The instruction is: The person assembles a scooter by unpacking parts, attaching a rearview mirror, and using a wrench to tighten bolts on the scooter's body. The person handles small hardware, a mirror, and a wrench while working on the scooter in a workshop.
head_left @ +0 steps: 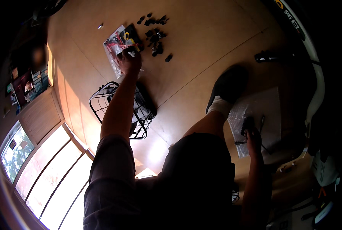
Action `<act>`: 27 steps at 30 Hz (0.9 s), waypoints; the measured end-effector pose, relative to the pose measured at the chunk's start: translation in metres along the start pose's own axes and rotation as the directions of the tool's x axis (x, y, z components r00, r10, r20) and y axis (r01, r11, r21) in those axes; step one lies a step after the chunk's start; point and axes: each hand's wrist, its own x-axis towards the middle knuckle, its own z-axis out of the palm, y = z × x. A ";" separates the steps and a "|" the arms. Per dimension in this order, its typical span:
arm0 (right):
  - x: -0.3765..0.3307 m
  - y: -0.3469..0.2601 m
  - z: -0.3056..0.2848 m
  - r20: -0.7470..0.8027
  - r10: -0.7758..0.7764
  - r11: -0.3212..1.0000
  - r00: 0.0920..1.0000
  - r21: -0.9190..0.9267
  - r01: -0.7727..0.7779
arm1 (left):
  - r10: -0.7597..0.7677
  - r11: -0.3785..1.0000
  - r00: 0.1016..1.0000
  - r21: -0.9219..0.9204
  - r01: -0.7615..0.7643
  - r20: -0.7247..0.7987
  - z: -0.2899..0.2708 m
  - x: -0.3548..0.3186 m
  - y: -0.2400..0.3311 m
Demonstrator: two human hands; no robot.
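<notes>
My left hand reaches far forward over the floor. Its fingers are curled at a clear plastic bag holding thin red pieces, beside a black and yellow packet; a dark piece shows at the fingertips, too dim to name. Low on the right, my right hand is closed on a small black part above a sheet of bubble wrap. A thin rod-like tool lies beside that hand. Several small black parts are scattered right of the bag.
A black wire basket stands under my left forearm. My shoe is planted beside the bubble wrap. A black cylindrical object lies at the right, near a pale curved frame. A tiny light-coloured piece lies far left.
</notes>
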 end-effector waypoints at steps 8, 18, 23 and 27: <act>-0.006 -0.014 -0.006 0.039 0.055 0.998 0.998 0.003 -0.055 | 0.182 0.941 0.966 -0.318 -0.118 0.181 0.017 0.074 0.061; -0.006 -0.029 -0.005 0.004 0.050 0.994 0.999 0.101 -0.050 | 0.109 0.970 0.920 -0.241 -0.017 0.377 0.011 0.079 0.096; -0.004 -0.020 -0.001 0.004 0.029 1.000 1.000 0.012 -0.029 | 0.013 0.935 0.963 -0.345 0.084 0.268 0.025 0.060 0.066; 0.000 0.002 0.005 0.003 -0.085 0.989 0.996 -0.120 0.085 | 0.023 0.908 0.953 -0.405 0.107 0.303 0.025 0.050 0.061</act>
